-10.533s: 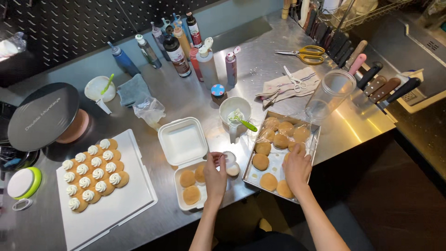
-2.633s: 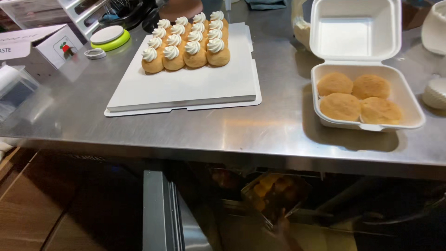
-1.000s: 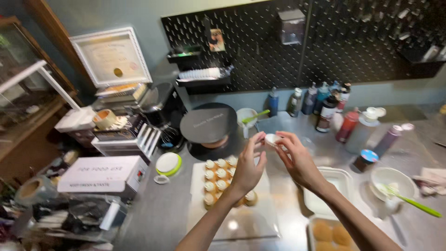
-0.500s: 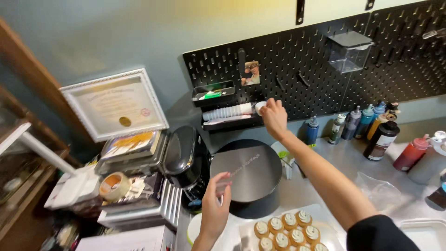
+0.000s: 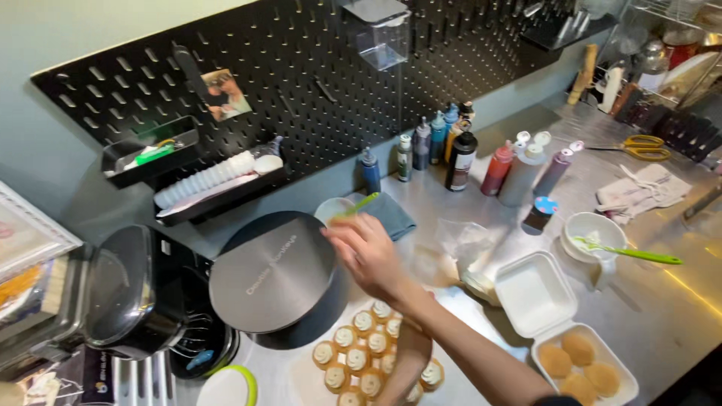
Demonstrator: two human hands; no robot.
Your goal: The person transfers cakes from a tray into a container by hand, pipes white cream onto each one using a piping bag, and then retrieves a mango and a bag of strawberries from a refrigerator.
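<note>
While the right hand [image 5: 368,252] hovers over the steel counter [image 5: 677,301] below a pegboard [image 5: 316,83], fingers loosely spread.

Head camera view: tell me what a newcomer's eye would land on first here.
A hand reaches across the middle of the steel counter, over the edge of a round dark lid; which hand it is cannot be told. Just below it sit cream-topped pastries, and at lower right an open white foam box holds plain golden buns. Behind, coloured squeeze bottles line the black pegboard.
</note>
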